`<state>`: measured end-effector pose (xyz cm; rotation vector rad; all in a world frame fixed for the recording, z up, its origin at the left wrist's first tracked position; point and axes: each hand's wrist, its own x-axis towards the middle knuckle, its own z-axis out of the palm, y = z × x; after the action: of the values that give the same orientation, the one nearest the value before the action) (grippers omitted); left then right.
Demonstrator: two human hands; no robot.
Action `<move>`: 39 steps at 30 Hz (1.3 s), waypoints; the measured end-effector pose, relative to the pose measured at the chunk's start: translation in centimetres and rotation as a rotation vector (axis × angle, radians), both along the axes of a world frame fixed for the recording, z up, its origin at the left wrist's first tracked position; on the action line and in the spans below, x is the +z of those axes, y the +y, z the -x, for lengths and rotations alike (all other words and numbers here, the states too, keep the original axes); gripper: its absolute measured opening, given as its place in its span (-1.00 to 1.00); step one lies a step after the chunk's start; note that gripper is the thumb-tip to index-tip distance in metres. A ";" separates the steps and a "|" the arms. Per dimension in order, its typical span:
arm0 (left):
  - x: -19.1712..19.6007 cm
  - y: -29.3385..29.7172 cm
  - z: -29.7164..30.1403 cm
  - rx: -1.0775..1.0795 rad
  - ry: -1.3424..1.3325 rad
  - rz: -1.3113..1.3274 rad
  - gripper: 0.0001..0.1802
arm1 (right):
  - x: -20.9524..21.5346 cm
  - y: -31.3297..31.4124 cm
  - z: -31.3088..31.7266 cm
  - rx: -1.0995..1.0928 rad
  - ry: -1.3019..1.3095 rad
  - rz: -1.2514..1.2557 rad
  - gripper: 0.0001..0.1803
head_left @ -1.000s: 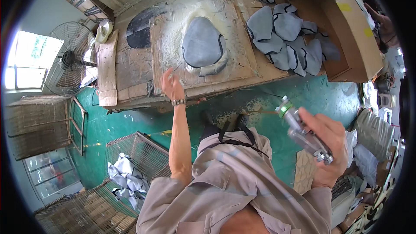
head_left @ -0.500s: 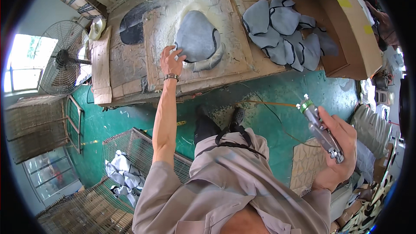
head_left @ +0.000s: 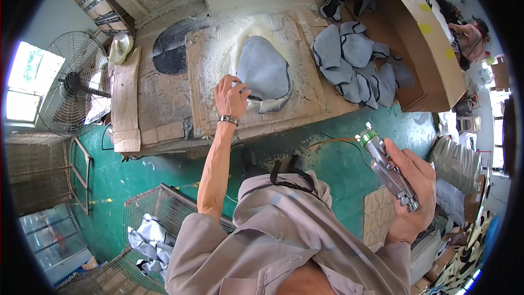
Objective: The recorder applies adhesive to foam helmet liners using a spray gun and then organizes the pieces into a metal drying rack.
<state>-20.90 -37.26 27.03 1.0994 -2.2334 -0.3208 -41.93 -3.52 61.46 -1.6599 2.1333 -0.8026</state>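
Observation:
A grey, rounded fabric piece (head_left: 263, 68) with a dark edge lies on a cardboard sheet (head_left: 203, 90) coated with pale residue. At its lower left edge, my left hand (head_left: 231, 98) has its fingers drawn together, pinching the rim. Another grey piece partly shows under its lower edge. My right hand (head_left: 416, 186) is wrapped around a metal spray gun (head_left: 388, 169) with a green ring near its nozzle. The gun is off to the right of my body, over the floor and apart from the fabric. No spray is visible from it.
Several similar grey pieces (head_left: 355, 60) are heaped at the table's right, beside an open cardboard box (head_left: 431, 38). A large fan (head_left: 73, 76) stands at the left. Wire racks (head_left: 164, 207) with grey pieces are at lower left. A thin hose (head_left: 333, 141) crosses the green floor. A person (head_left: 472, 41) is at far right.
My left hand's fingers have come together on the fabric piece's edge; before, they were spread beside it. My right hand still holds the spray gun. The whole view has shifted slightly.

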 end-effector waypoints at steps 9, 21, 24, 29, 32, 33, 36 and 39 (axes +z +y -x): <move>10.4 -19.4 -7.3 0.065 0.147 0.406 -0.89 | 0.7 -4.8 -9.5 -0.063 -0.014 -0.079 -0.31; -11.0 -32.3 -24.8 0.658 -0.119 -0.582 -0.21 | 0.7 -6.1 -14.7 -0.291 0.089 -0.159 -0.39; -12.7 -26.6 -26.7 0.537 0.206 -0.192 -0.29 | 1.6 -5.4 -14.7 -0.429 0.012 -0.198 -0.35; -14.4 -8.5 -28.2 0.335 0.497 -0.528 -0.59 | 1.7 -2.7 -13.9 -0.442 0.117 -0.192 -0.40; -19.2 3.8 -29.2 0.295 0.620 -0.833 -0.70 | 1.5 -0.1 -12.1 -0.363 0.152 -0.185 -0.43; -21.3 7.9 -29.7 0.393 0.564 -0.945 -0.73 | 1.5 0.8 -11.1 -0.285 0.129 -0.215 -0.44; -27.5 20.2 -32.1 0.544 0.336 -1.141 -0.72 | 0.6 3.6 -9.2 -0.322 0.220 -0.132 -0.43; -31.2 31.1 -35.0 0.902 0.285 -1.653 -0.72 | 0.3 5.4 -6.7 -0.124 0.062 -0.098 -0.43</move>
<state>14.12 -6.13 -4.16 2.3735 -0.6330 -1.8418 -35.25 1.91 61.72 -1.5345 2.2983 -0.6775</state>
